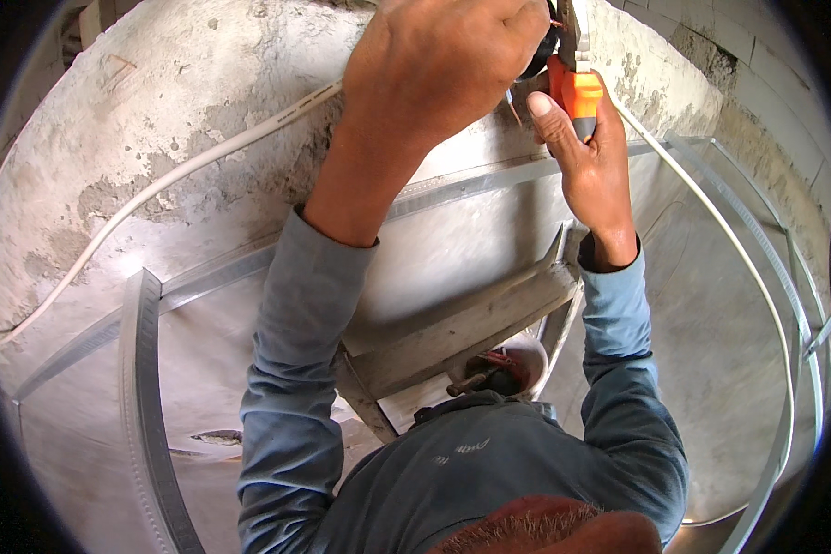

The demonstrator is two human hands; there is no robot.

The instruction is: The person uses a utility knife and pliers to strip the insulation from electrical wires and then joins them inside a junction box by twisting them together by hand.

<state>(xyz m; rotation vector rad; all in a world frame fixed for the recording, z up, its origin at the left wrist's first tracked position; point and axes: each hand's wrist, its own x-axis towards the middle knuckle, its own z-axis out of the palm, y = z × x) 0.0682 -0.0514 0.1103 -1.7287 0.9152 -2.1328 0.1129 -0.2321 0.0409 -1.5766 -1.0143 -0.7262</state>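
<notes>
My right hand grips a pair of pliers with orange and dark handles. Their metal jaws point up past the top edge of the picture. Beside them, my left hand is closed with the fingers curled, its back toward me. What it holds is hidden. Between the hands sits a dark rounded part, mostly covered, with a short bit of bare copper-coloured wire next to the jaws. A thin loose wire hangs below it. Behind both hands is a rough, patchy plastered surface.
A white cable runs left from my left hand, and another white cable curves down on the right. Metal profiles cross the space. Under my arms stand a stepladder and a bucket with tools in it.
</notes>
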